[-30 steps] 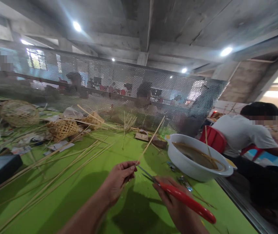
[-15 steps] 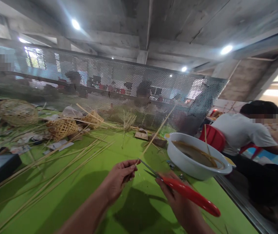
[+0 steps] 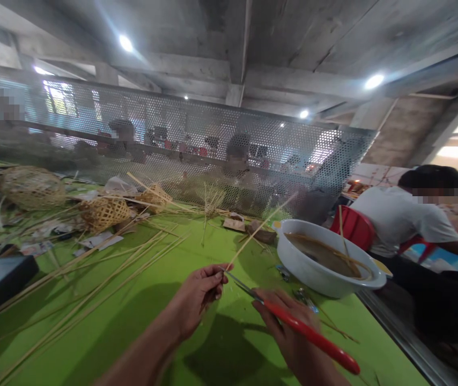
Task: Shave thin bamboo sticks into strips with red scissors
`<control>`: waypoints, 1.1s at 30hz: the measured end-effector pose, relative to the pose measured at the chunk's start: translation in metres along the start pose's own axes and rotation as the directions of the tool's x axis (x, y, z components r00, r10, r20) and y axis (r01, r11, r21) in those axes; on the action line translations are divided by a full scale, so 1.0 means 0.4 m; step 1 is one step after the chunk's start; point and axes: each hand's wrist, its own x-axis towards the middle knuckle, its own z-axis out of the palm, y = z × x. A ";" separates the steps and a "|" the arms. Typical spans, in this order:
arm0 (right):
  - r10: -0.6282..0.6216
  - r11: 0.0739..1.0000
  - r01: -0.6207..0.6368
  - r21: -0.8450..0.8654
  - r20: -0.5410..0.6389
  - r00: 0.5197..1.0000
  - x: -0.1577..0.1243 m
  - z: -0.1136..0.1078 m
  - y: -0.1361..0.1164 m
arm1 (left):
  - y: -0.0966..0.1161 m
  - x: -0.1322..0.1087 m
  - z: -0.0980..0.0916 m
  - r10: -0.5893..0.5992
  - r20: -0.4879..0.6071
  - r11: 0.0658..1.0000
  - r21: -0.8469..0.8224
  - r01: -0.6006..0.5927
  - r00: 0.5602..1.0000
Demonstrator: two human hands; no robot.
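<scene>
One thin strip (image 3: 261,231) is pinched in the left hand (image 3: 197,295), sticking out forward and right from that grip. The right hand (image 3: 293,346) holds red-handled scissors (image 3: 313,335), tips by the pinch (touching? I cannot tell). Green table (image 3: 213,241) lies below, a white tub (image 3: 325,285) right, a mesh screen (image 3: 200,118) ahead.

The scissor blades (image 3: 245,288) have drawn closer (nearly together).

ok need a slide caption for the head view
Left hand pinches a thin pale strip; right hand holds red-handled scissors.
</scene>
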 end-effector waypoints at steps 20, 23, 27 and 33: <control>0.053 0.999 -0.053 0.009 -0.034 0.998 0.000 -0.005 0.016 | 0.008 -0.009 0.010 -0.029 0.039 0.997 -0.065 0.031 0.999; 0.082 0.997 -0.081 0.014 -0.054 0.995 -0.001 -0.008 0.021 | 0.005 -0.011 0.013 -0.032 0.058 0.998 -0.052 0.035 0.998; 0.052 0.994 -0.054 0.093 0.029 0.998 -0.001 -0.009 0.005 | 0.004 -0.013 0.016 -0.017 0.115 0.999 -0.035 0.021 0.993; 0.110 0.994 -0.109 0.013 -0.016 0.994 -0.002 -0.016 0.032 | -0.005 -0.001 0.012 0.017 0.248 0.998 0.050 -0.030 0.969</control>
